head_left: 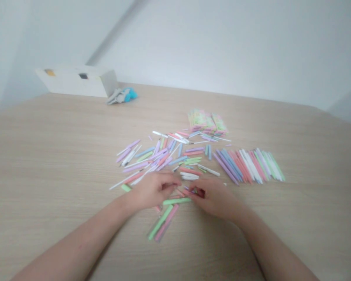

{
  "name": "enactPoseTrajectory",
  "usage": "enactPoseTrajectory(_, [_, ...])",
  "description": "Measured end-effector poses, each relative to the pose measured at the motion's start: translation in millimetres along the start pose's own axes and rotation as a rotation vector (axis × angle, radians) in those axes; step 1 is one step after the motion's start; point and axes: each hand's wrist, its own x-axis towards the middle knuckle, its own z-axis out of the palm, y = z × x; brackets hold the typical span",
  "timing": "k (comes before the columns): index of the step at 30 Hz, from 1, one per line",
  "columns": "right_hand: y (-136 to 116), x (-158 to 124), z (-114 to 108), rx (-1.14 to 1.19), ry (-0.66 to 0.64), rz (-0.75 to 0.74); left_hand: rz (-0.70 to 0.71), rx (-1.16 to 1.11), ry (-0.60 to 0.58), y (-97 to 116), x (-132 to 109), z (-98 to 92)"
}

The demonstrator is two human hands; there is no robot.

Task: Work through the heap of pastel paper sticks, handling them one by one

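Observation:
My left hand (156,188) is curled with its fingertips together, just left of centre over loose pen parts. Blur hides what lies between its fingers. Facing it, my right hand (215,197) pinches a red pen part (188,192). Below the fingertips lies a light green pen barrel (177,201). Nearer to me, a green pen barrel (160,222) and a pink one (166,223) rest side by side at a slant. White pen caps (189,176) sit just beyond the hands. Thin white refills (124,181) and pastel barrels are scattered to the left.
A neat row of pastel pens (251,166) lies to the right. Behind the loose parts stand stacked, patterned small packs (206,121). At the back left are a white box (76,82) and a crumpled grey and blue item (123,95) on the wooden table (310,218).

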Motion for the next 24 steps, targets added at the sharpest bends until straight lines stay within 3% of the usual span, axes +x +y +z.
enactPoseTrajectory(5, [1.3,0.0,-0.2,-0.049,-0.024,-0.007,0.111,0.159,-0.146,4.5,-0.3,0.0])
enactPoseTrajectory(8, [2.8,-0.1,0.6,-0.061,-0.030,0.004,0.104,0.292,-0.185,2.4,-0.5,1.5])
enactPoseTrajectory(19, [3.3,1.4,5.1,-0.113,-0.009,0.050,0.080,0.378,-0.211,-1.0,-3.4,3.7])
enactPoseTrajectory(24, [1.8,4.6,0.9,0.121,0.121,0.151,0.079,0.387,-0.209,-2.3,-3.4,4.6])
